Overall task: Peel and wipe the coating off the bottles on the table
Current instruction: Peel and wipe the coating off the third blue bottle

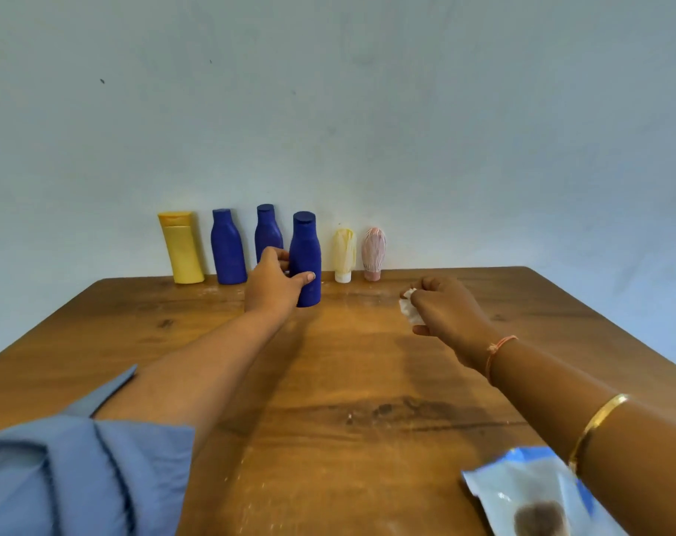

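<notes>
Blue plastic front and centre: the dark blue bottle (308,257) is upright at about twelve o'clock on the wooden table (328,381), out ahead of the row along the wall. The left hand (276,286) wraps its lower body, thumb across the front and fingers curled round the back. I can't tell whether the base sits on the wood or hangs just clear of it. Pulled forward like that, it looks like the one picked for work, and I'd say it is gripped low so it won't tip.

At three o'clock from it the right hand (450,313) hovers over the table, fingers bunched round a crumpled white wipe (407,309). By my read, that hand does the rubbing while the other steadies.

Further back, the row lines the far edge from ten o'clock to one: a yellow bottle (181,249), two more blue bottles (228,251) (268,234), then a pale yellow tube (344,251) and a pink tube (373,249) stood on their caps. Both tubes look streaked and wrinkled, so their coating probably remains to be dealt with.

Down at five o'clock, under the right forearm, a blue-and-white packet (521,485) lies within easy reach. I'd guess that's where fresh wipes come from. Pale flecks dot the wood.
</notes>
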A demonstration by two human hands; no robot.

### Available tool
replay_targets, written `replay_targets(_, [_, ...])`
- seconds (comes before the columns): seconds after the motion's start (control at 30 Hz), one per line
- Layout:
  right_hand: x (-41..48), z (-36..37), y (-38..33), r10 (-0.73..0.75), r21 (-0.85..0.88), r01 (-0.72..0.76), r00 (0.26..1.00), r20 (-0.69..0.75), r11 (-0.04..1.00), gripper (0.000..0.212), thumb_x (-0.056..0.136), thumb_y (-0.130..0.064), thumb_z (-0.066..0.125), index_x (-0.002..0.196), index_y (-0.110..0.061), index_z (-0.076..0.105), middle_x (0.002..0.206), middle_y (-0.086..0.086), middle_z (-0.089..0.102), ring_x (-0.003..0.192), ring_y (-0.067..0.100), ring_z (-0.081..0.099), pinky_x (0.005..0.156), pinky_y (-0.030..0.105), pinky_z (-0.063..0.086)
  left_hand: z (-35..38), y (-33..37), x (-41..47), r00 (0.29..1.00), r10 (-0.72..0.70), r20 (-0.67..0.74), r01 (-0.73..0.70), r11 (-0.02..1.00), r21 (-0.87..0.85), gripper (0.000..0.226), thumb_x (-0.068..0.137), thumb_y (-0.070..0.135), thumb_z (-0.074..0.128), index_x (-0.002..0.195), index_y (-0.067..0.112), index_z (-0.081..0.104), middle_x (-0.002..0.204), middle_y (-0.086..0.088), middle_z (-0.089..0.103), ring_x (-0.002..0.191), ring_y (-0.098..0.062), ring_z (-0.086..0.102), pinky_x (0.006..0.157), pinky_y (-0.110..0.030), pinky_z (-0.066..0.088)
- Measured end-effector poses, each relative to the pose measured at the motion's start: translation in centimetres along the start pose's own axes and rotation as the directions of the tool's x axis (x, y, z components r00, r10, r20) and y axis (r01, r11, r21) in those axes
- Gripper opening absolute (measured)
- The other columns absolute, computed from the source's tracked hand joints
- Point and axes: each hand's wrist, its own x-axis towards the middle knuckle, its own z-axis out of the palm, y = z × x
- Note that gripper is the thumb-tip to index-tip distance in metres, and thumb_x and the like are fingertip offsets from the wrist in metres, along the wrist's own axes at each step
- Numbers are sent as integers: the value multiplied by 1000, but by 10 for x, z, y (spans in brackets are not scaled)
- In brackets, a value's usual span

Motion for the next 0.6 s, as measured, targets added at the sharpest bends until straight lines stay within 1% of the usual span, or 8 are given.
replay_targets(0.07, [21,4,1,-28,-58,28,1000,-6,998,24,87,-12,47,99,4,60,88,18,63,78,25,55,85,55,50,15,-6,18,1000,1,9,-1,999,36,42,82,24,70,116,12,47,118,-3,60,103,-17,56,80,-27,43])
replay_targets(0.1, [32,7,1,-40,-77,39,999,-11,996,23,87,-12,47,96,2,61,90,20,64,79,27,57,84,56,50,22,-9,27,1000,7,14,-7,999,47,42,83,24,69,117,12,47,119,-4,59,105,-18,56,81,-27,43])
replay_targets(0.17, [53,13,2,-65,-92,64,998,-10,994,19,86,-13,48,90,-4,64,90,16,65,87,30,60,84,54,51,34,-16,43,999,27,19,-29,997,68,43,85,23,67,119,12,45,121,-5,58,106,-20,56,83,-30,45])
replay_targets(0.23, [69,21,2,-90,-89,89,996,-6,992,15,86,-13,50,86,-9,65,88,10,64,90,29,60,86,50,52,44,-21,57,999,47,23,-49,993,103,43,87,22,64,123,11,42,123,-6,56,108,-22,55,85,-31,45])
replay_targets(0.33, [91,30,5,-146,-109,142,989,-26,984,15,87,-12,50,91,-8,65,93,8,63,91,26,58,87,47,52,56,-28,77,997,76,22,-78,983,168,41,91,21,59,126,11,40,126,-8,54,111,-24,55,84,-31,43])
replay_targets(0.4, [102,33,7,-171,-112,164,984,-52,980,17,87,-11,49,93,-7,65,95,9,63,91,26,58,87,46,52,61,-32,87,996,82,22,-85,976,199,39,92,21,56,125,10,39,122,-8,55,106,-22,55,80,-30,41])
replay_targets(0.5, [116,35,12,-159,-100,151,984,-77,983,16,88,-10,49,92,-6,65,93,9,63,91,26,58,86,46,53,70,-36,98,996,77,36,-83,969,232,33,94,19,52,123,10,38,114,-9,56,89,-16,50,73,-30,40])
replay_targets(0.6, [123,37,17,-140,-79,132,985,-99,988,16,86,-10,50,88,-5,65,89,11,63,90,29,59,84,49,53,77,-40,105,998,56,33,-63,965,256,32,95,17,50,123,8,37,113,-11,56,88,-19,52,70,-30,40])
